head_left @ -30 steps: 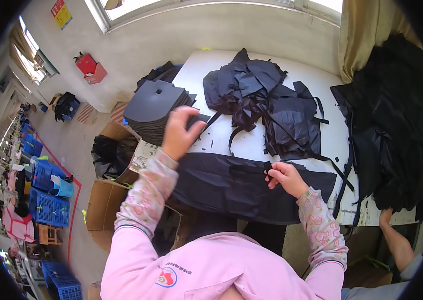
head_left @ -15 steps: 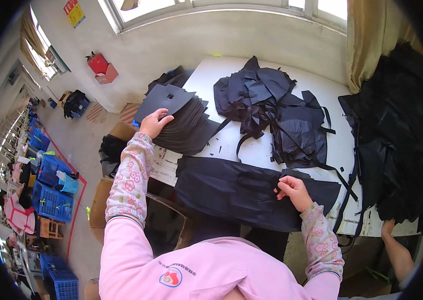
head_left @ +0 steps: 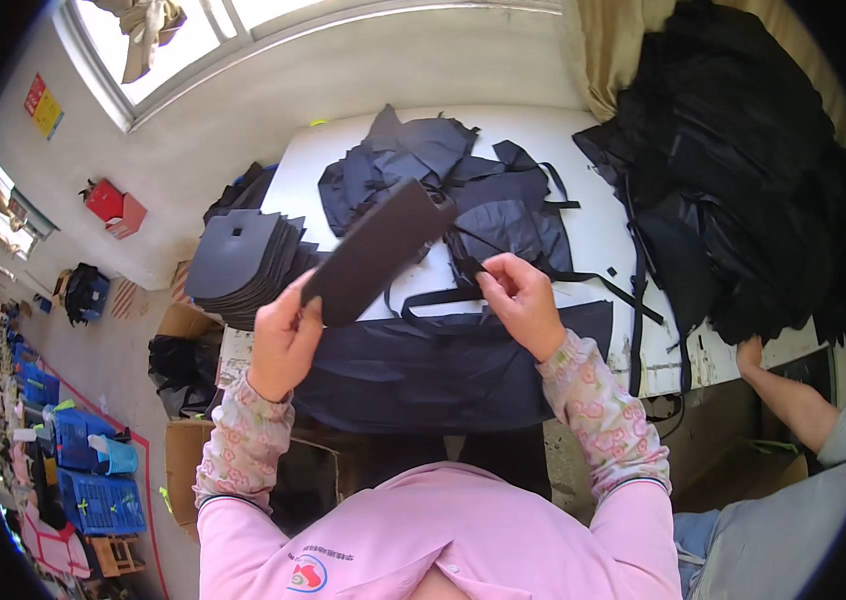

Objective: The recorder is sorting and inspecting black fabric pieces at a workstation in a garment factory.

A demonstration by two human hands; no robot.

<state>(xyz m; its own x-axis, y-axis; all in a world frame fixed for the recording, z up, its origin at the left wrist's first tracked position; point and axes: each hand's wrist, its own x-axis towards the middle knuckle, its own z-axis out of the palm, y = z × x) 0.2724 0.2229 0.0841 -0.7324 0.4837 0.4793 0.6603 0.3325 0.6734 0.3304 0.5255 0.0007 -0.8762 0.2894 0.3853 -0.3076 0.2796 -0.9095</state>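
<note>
My left hand (head_left: 283, 340) holds a flat dark grey panel (head_left: 380, 250) by its lower end, lifted over the white table (head_left: 598, 225). My right hand (head_left: 523, 300) pinches a black strap (head_left: 463, 272) just right of the panel. Below both hands a large dark fabric piece (head_left: 423, 365) lies across the table's near edge. A stack of the same grey panels (head_left: 243, 262) sits to the left of the table.
A heap of dark fabric pieces (head_left: 443, 175) lies at the table's middle, a bigger black pile (head_left: 743, 190) at the right. Another person's arm (head_left: 788, 400) reaches to the table's right corner. Cardboard boxes (head_left: 183, 450) and blue crates (head_left: 93, 480) stand on the floor at left.
My left hand took a grey panel off the stack and brought it over the table. My right hand rose from the large fabric piece and pinched a strap.
</note>
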